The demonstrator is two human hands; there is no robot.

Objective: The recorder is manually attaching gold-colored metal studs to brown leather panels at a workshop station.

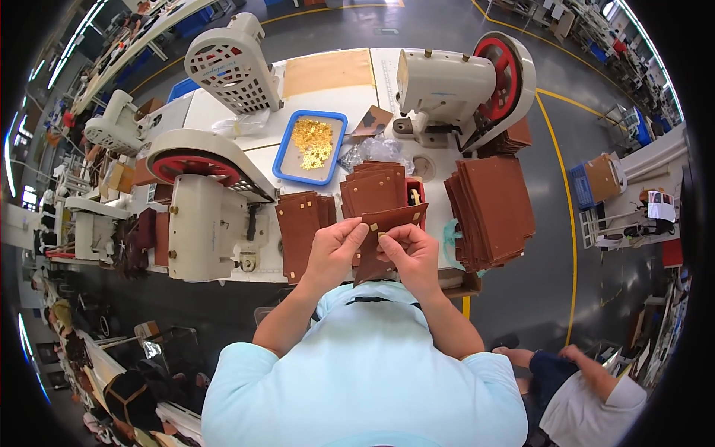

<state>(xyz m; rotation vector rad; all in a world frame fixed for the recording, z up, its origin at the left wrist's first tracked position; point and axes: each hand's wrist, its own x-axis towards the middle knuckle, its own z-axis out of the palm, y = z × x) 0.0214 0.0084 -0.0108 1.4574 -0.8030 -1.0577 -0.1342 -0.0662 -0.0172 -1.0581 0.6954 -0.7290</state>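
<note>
My left hand (pixel 339 249) pinches the upper left edge of a brown leather piece (pixel 398 212) dotted with small gold squares. My right hand (pixel 406 253) has thumb and index finger closed on a small gold square fitting (pixel 383 237) on the piece. Just behind are a stack of brown pieces (pixel 372 179) and a red container (pixel 415 186), partly hidden. Another stack with gold fittings (pixel 302 231) lies to the left, a taller stack (pixel 491 208) to the right. A blue-rimmed tray (pixel 278 160) of gold fittings sits farther back.
White industrial machines (pixel 447 82) stand on the worktable (pixel 335 100), others (pixel 201 223) at the left. Crumpled clear plastic (pixel 365 153) lies behind the stacks. A co-worker (pixel 596 406) in white is at the lower right. A side bench (pixel 640 179) stands across a yellow floor line.
</note>
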